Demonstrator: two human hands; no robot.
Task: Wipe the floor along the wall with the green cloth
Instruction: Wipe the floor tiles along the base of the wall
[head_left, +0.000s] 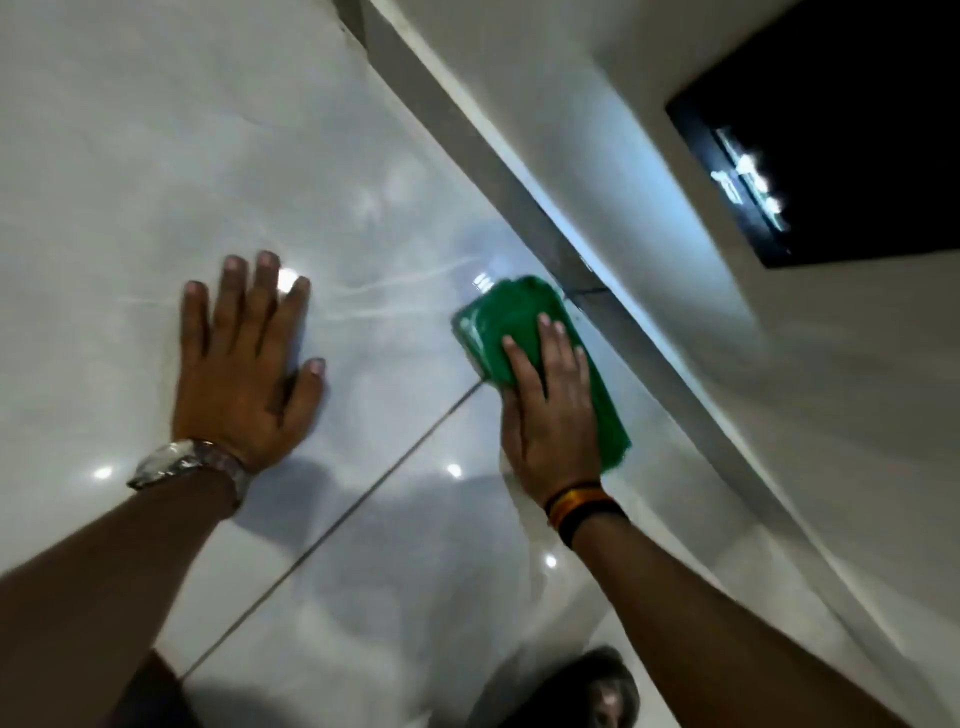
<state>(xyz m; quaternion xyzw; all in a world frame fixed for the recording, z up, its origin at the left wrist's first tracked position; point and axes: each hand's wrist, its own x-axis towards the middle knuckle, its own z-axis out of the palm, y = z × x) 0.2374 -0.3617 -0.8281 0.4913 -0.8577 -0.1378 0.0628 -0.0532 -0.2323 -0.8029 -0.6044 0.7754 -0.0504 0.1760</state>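
Beside the wall (675, 156), green cloth (511, 317) lengthwise along it, right hand (553, 410) fingers flat on top, left hand (244, 364) splayed.

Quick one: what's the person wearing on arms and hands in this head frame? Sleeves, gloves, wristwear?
No gloves and no sleeves in view; both forearms are bare. The left hand has a silver metal-band wristwatch on its wrist. The right hand has a stack of thin wristbands in black, orange and yellow. No rings are visible on either hand.

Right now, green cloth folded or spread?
Folded: the green cloth shows stacked layered edges at its left side, pressed flat under the right hand.
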